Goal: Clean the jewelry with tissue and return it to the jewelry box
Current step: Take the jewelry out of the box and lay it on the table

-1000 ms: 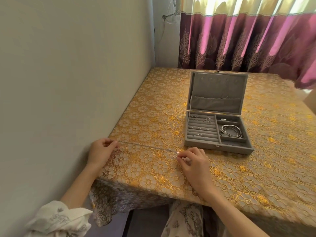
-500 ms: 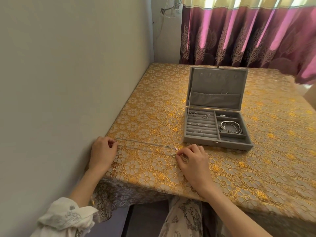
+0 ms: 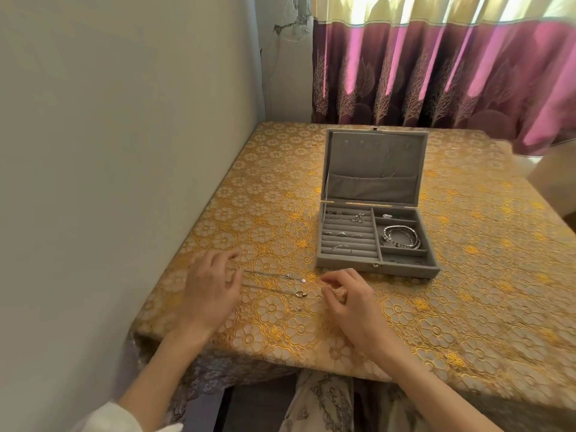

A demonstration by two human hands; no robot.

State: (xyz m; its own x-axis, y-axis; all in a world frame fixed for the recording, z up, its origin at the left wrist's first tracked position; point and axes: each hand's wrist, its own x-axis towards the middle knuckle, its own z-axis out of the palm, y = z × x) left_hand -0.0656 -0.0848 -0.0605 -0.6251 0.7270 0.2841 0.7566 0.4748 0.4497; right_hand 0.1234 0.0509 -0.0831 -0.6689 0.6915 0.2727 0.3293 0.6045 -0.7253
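A thin silver necklace chain (image 3: 271, 280) lies doubled on the gold floral tablecloth, its clasp ends (image 3: 300, 294) free near the middle. My left hand (image 3: 210, 288) rests over the chain's left end with relaxed, slightly blurred fingers; the chain comes out from under them. A short gap separates the clasp ends from my right hand (image 3: 350, 299), which hovers with loosely curled fingers and holds nothing. The grey jewelry box (image 3: 374, 267) stands open just beyond my right hand, with rings (image 3: 341, 234) in its slots and silver bracelets (image 3: 400, 237) in a side compartment. No tissue is in view.
The table (image 3: 467, 291) stands against a pale wall (image 3: 109, 182) on the left. A maroon and pink curtain (image 3: 436, 73) hangs behind its far edge. The near table edge runs just below my wrists.
My right hand has let go of the chain's clasp end and drawn slightly right. My left hand's fingers have loosened and spread over the left end. The chain now lies slack on the cloth.
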